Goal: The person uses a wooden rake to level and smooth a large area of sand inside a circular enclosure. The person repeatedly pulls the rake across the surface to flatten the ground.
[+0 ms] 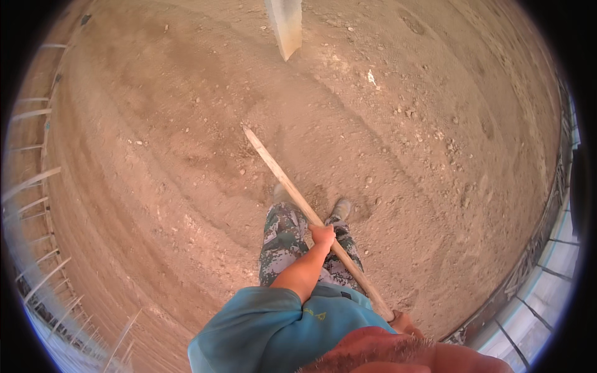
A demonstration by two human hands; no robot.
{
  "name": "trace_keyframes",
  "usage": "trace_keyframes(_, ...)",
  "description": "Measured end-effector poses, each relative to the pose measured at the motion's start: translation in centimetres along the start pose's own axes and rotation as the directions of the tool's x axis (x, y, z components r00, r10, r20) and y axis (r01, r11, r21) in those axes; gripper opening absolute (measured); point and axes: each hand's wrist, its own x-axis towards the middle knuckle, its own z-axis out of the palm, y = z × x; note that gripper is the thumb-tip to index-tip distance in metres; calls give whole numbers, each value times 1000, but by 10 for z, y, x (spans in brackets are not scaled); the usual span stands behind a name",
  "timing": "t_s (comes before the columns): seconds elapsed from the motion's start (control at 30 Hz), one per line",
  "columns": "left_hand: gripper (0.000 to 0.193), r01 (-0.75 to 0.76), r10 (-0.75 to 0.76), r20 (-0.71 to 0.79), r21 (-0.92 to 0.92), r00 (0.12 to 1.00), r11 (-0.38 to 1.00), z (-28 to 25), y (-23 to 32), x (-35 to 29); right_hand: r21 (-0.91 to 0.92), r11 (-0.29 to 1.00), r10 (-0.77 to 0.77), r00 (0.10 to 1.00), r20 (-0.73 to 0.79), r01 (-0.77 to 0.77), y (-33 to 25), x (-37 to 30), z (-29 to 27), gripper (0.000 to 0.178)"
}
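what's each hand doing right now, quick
Left hand: closed around the middle of the wooden pole.
Right hand: closed on the pole near its end by the body.

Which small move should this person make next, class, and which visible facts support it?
Probably a short backward pull on the wooden pole: the left hand grips it partway along, the right hand near its close end, and its far end points toward the soil.

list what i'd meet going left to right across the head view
Stakes at the left edge → post → left hand → white scrap → right hand → pale sheeting at the right edge. The pole slants across several places, so it is left out.
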Motion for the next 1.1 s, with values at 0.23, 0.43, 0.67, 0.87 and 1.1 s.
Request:
trace_keyframes(0.23,67,81,-79,-54,36,995,996,-48,-36,-3,-126,979,159,987,-16,-160,-48,-38,20,48)
trace_keyframes(0.43,21,-203,229,-182,152,956,967,-171,175,163,-217,952,-243,964,-107,216,-265,81,35,42)
trace_keyframes(0.67,24,-430,390,-227,-163,892,888,-291,441,202,-113,785,-619,775,-128,609,-649,135,24,57)
trace_keyframes(0.87,45,-421,404,-122,-211,907,882,-366,518,192,43,780,-626,777,69,624,-889,117,19,35)
trace_keyframes(1.1,63,-447,431,-194,-47,881,893,-320,427,197,-40,844,-537,843,-45,535,-760,136,67,38)
